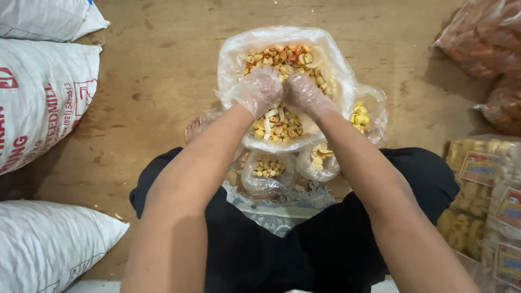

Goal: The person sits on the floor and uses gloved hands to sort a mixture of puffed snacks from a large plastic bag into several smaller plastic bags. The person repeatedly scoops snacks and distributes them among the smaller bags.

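A large clear plastic bag [233, 54] lies open on the wooden floor, filled with mixed yellow, tan and orange snack pieces [279, 57]. Both hands wear thin clear plastic gloves and are pressed down into the mix, side by side. My left hand [259, 89] has its fingers curled into the pieces. My right hand [303, 93] is likewise curled among them. Whether each hand grips pieces is hidden by the fingers. Small clear bags of snacks sit close to my knees: one with tan pieces [268, 171], one with pale chips [319, 160], one with yellow pieces [362, 114].
White woven sacks [38, 97] lie along the left, another at lower left [49, 244]. Bags of reddish snacks [483, 38] sit at the upper right, and packed labelled snack bags [483, 190] at the right. A bare foot [194, 129] shows left of the bag.
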